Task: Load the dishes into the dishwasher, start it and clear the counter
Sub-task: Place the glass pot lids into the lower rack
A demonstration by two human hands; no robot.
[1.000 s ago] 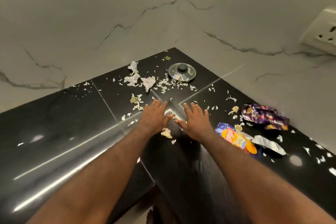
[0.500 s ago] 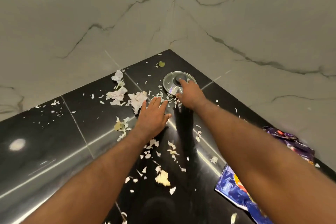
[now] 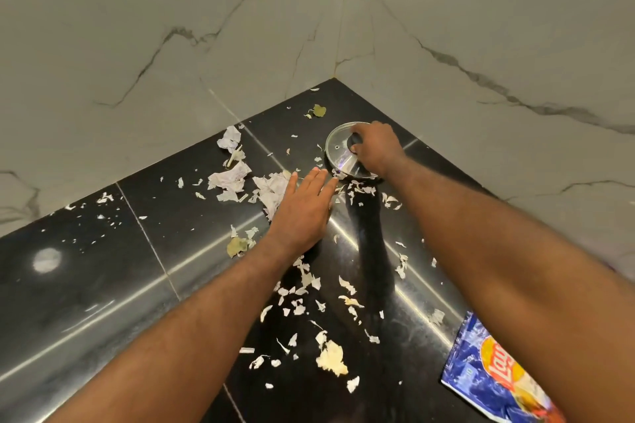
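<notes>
Now | right hand apparently grips round glass lid | left hand flat

One head-worn wide-angle view looks forward and down, close over a glossy black tiled counter; it faces the corner of pale veined marble walls.

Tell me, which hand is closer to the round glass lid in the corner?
Right. The right hand is on the glass lid, gripping its knob; the left hand is spread open beside it, fingertips close to its rim.
</notes>
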